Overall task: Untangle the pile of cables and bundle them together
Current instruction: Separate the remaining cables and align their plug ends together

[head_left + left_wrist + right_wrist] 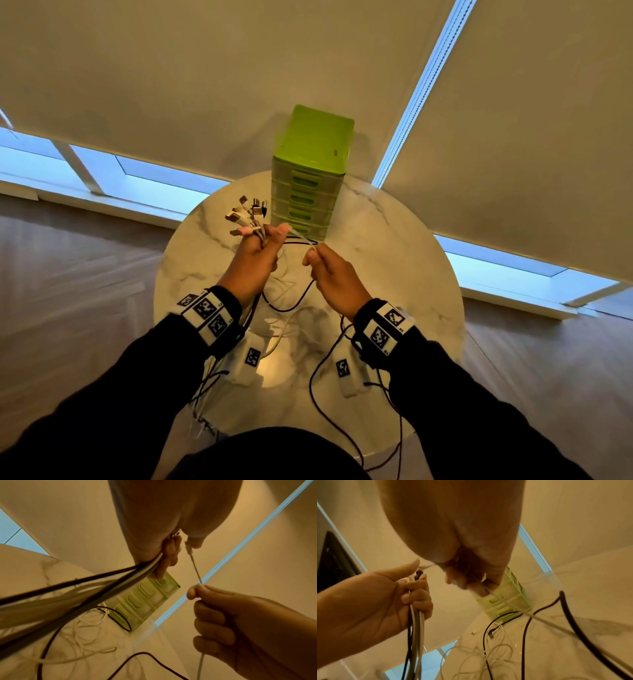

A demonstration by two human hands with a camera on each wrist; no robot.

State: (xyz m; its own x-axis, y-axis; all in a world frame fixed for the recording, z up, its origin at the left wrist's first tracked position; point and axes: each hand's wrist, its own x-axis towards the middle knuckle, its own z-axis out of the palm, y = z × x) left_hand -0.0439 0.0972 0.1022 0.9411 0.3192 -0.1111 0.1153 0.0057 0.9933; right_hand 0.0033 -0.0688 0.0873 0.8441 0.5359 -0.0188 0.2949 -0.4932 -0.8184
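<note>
left hand (255, 253) raised, fist clamped round cable bundle (247, 214), plugs fanning toward 11 | right hand (334, 274) pinching thin white cable (301, 236) | loose cords on round marble table (394, 240), 6 o'clock of green drawer unit (308, 178)

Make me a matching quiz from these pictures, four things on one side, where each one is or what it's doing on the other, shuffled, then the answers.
Things
1. left hand
2. right hand
3. green drawer unit
4. dark cable

Places or states
A. stands at the table's far edge
B. pinches one thin white cable
C. loops loose on the tabletop
D. grips a bunch of cables, plugs up

Pairs: 1-D, 2-B, 3-A, 4-C
</note>
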